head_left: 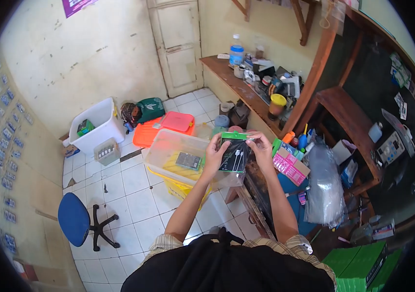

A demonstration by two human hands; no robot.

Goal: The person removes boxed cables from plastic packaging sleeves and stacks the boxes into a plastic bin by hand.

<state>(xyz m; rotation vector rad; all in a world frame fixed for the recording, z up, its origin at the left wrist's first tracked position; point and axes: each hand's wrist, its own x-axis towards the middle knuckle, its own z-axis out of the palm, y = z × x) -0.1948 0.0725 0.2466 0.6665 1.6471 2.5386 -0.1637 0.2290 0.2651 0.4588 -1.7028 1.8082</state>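
My left hand (pixel 212 155) and my right hand (pixel 262 147) grip a black cable package (pixel 233 156) with a green top strip, one at each upper side. White cables show on its front, and a small hang tab stands up from the green edge. Both thumbs press on the face of the pack; the fingers behind it are mostly hidden. Below and to the left, a clear plastic tub (pixel 159 150) rests on a yellow crate (pixel 175 189). Inside the tub lies a dark flat pack (pixel 188 160) on something yellow.
A wooden bench (pixel 258 195) stands under my right forearm, beside a pink box (pixel 289 165) and clear plastic wrap (pixel 325 187). Left are a blue swivel chair (pixel 74 220), a white bin (pixel 95 130) and an orange lid (pixel 145 137). Green boxes (pixel 356 265) are stacked lower right.
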